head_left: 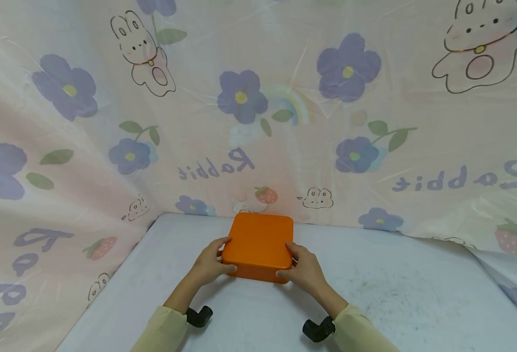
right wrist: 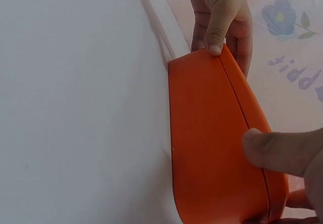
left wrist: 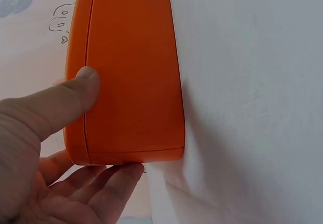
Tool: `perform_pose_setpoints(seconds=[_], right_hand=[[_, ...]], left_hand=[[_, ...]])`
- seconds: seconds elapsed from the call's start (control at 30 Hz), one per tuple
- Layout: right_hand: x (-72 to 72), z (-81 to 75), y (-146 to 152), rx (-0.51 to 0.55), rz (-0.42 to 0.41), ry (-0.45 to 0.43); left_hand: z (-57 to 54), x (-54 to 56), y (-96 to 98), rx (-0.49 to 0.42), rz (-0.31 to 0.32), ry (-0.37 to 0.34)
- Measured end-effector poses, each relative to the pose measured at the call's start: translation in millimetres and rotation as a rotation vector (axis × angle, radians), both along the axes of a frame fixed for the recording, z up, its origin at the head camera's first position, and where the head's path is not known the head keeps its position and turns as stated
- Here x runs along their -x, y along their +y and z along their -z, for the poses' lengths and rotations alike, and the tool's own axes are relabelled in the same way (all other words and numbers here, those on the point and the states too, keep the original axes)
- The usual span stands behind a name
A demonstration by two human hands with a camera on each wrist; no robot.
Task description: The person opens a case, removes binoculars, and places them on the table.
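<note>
An orange box point(head_left: 260, 240) with rounded corners is at the far part of the white table, its flat top facing up. A thin seam runs along its side near the top, seen in both wrist views. My left hand point(head_left: 210, 262) grips the left side, thumb on the front face and fingers around the left end. From the right, my right hand point(head_left: 304, 269) holds the opposite side, its thumb also on the front face. In the right wrist view the box point(right wrist: 217, 143) spans both hands. Whether its underside touches the table cannot be told.
The white table point(head_left: 399, 293) has faint dark smudges on its right part. A curtain point(head_left: 285, 137) printed with rabbits, flowers and strawberries hangs behind the table and along its left. Black wrist cameras point(head_left: 200, 317) are worn on both forearms, by the pale yellow sleeves point(head_left: 163, 330).
</note>
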State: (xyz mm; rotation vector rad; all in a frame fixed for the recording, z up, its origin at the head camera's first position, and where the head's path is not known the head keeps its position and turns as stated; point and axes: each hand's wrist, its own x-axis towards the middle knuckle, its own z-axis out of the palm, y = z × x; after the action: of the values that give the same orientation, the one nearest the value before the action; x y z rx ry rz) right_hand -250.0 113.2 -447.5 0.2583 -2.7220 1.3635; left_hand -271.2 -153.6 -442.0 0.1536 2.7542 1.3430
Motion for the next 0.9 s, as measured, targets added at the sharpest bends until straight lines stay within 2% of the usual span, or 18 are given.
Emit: perform_pose_setpoints(seconds=[0.5,0.9], right_hand=[[-1.7,-0.1,-1.6,-0.015,0.008,-0.009],[-1.7,-0.1,-1.7,-0.066,-0.003,0.041]], left_hand=[[-2.3,-1.5,2.0,-0.025,-0.007,-0.002],[-0.5,0.5,0.3,-0.045,-0.024,-0.005]])
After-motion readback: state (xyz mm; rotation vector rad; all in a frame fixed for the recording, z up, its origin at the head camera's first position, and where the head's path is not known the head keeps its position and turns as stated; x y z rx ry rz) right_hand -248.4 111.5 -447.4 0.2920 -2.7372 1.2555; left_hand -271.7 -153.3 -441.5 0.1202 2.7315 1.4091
